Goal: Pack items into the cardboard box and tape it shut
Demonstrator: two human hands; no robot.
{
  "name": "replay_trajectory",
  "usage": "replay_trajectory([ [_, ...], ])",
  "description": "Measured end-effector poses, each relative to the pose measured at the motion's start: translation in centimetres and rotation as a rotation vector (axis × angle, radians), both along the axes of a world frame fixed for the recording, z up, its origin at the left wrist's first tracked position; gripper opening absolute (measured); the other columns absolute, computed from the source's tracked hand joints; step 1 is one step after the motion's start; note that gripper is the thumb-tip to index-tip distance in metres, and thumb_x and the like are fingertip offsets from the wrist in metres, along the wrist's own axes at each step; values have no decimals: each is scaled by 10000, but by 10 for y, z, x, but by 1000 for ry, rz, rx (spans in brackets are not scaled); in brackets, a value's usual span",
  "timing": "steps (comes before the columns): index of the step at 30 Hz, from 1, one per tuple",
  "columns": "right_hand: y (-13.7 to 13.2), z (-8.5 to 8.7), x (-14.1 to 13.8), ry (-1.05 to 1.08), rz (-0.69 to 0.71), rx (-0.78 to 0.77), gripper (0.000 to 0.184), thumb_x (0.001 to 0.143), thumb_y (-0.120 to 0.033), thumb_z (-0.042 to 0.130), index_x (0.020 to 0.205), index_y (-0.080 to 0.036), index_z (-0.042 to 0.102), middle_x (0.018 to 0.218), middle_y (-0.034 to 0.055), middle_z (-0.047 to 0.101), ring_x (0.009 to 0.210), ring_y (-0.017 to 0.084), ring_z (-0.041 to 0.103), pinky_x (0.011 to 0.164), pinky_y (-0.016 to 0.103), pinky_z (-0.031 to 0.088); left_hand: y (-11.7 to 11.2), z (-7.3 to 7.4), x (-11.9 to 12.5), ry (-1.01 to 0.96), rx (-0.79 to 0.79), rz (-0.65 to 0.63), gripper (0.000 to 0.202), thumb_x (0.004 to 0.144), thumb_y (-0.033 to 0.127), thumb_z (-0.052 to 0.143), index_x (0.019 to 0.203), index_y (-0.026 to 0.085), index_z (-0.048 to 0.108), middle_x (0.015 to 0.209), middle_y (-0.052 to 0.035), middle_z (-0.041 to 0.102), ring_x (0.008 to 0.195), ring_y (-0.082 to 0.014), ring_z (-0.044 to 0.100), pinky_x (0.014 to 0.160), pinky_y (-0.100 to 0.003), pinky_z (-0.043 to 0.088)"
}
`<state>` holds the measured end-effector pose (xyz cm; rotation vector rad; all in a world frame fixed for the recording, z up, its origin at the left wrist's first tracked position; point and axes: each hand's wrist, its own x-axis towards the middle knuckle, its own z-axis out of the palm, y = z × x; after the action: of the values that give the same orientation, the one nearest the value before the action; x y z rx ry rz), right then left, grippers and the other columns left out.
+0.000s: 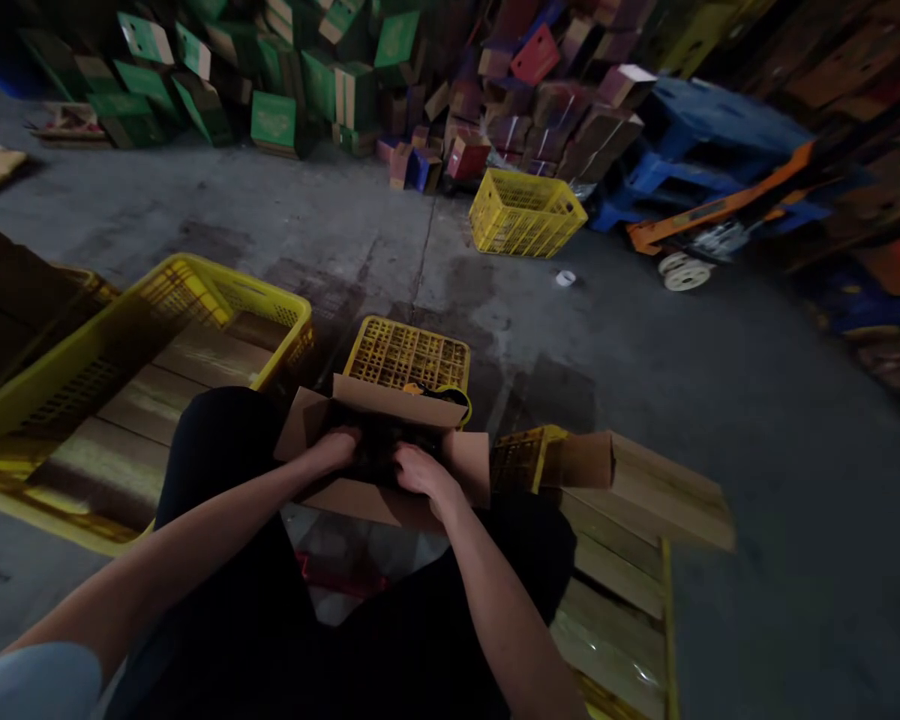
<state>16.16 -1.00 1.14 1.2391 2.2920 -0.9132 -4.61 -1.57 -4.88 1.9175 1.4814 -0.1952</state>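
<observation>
An open brown cardboard box [390, 400] rests on my knees, flaps spread outward. Both hands reach down into its dark inside. My left hand [337, 447] is at the left side of the opening, fingers curled downward. My right hand [420, 470] is at the middle, fingers bent into the box. Something dark lies inside; I cannot make it out. An upturned yellow crate [409, 352] stands just behind the box, with a yellow-and-black object [450, 393] on its near edge.
A large yellow crate [217, 285] with flat cardboard stands at my left. Stacked flat cartons [645, 500] lie at my right. Farther off are another yellow crate [525, 212], piles of green [270, 70] and red boxes [555, 100], and an orange pallet jack [720, 215].
</observation>
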Motion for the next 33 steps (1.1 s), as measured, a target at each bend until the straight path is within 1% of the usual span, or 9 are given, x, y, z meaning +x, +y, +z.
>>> replay_trajectory([
  [4, 2, 2, 1, 19, 2, -13, 321, 871, -58, 553, 1123, -142, 734, 1267, 137, 696, 1229, 225, 627, 984, 234, 449, 0, 3, 0, -61, 34, -49, 442, 854, 220, 645, 1285, 147, 582, 1131, -133, 717, 1034, -279, 674, 828, -315, 502],
  [8, 2, -1, 1, 7, -27, -14, 325, 883, -65, 540, 1146, -120, 724, 1260, 163, 696, 1209, 237, 641, 947, 244, 466, -3, 4, 1, -149, 44, -163, 329, 793, 113, 627, 1107, 201, 669, 1109, -51, 728, 1064, -231, 664, 886, -264, 480],
  [12, 0, -4, -1, 15, -40, -9, 335, 892, -64, 514, 1134, -120, 737, 1300, 161, 680, 1220, 228, 634, 968, 243, 456, -8, -3, 3, -119, 47, -200, 298, 823, 51, 541, 1030, 184, 708, 1085, -85, 740, 1034, -236, 678, 899, -285, 482],
  [15, 3, 0, 1, 38, -31, -29, 344, 868, -70, 537, 1108, -171, 762, 1247, 104, 723, 1184, 211, 655, 950, 225, 462, -6, -2, 1, -78, 60, -204, 243, 838, 85, 557, 989, 185, 719, 1032, -94, 748, 983, -244, 690, 853, -293, 497],
  [18, 7, 8, 12, 42, -64, -19, 408, 879, -69, 500, 1150, -230, 759, 1237, 50, 737, 1176, 185, 660, 946, 211, 460, 2, 9, -2, -69, 108, -201, 228, 830, 153, 624, 1036, 198, 708, 1041, -90, 744, 1005, -250, 681, 856, -292, 502],
  [23, 5, 13, 33, -75, -156, 27, 436, 879, -31, 456, 1168, -176, 748, 1207, 129, 739, 1181, 235, 662, 964, 277, 462, 7, 21, 4, -155, 174, -262, 251, 915, 256, 597, 1150, 242, 684, 1227, -75, 683, 1156, -236, 625, 966, -292, 474],
  [25, 1, 11, 32, -100, -144, 6, 423, 867, -23, 485, 1154, -186, 751, 1197, 123, 743, 1166, 233, 671, 954, 273, 465, 4, 18, 10, -181, 151, -317, 198, 883, 236, 639, 1064, 252, 719, 1200, -53, 689, 1160, -228, 622, 984, -272, 465],
  [28, -4, 6, 25, -121, -127, -12, 439, 853, -14, 525, 1205, -188, 723, 1250, 126, 720, 1188, 232, 658, 959, 272, 464, 1, 9, 16, -161, 118, -336, 124, 867, 206, 643, 943, 214, 741, 1105, -79, 708, 1066, -242, 651, 941, -289, 493],
  [33, -7, -1, 14, -129, -135, -24, 397, 856, -39, 542, 1180, -175, 727, 1230, 131, 725, 1196, 228, 654, 929, 249, 471, 0, 2, 18, -149, 113, -285, 127, 890, 217, 641, 965, 181, 736, 1068, -111, 696, 1030, -266, 653, 933, -339, 506],
])
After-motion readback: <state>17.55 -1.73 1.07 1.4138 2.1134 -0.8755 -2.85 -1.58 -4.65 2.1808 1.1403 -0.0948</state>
